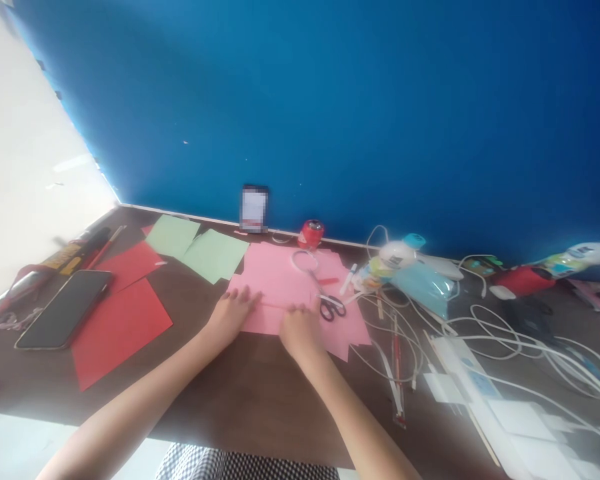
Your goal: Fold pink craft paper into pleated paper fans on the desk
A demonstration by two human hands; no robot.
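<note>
A blue wall (330, 100) stands at the far side, and before it is a brown table (245, 393). On its middle lie overlapping pink papers (280, 270); on the left, red sheets (130, 327). The left hand (233, 315) rests on the pink papers' near part, fingers spread a little; the right hand (300, 328), fingers curled, touches them too, but I cannot tell if it grips. Black-handled scissors (333, 307) lie just right of it

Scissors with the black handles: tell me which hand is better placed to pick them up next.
Probably the right hand: it rests on the pink paper just beside the scissors. The left hand, also on the paper, lies farther off, with the right between it and them.
</note>
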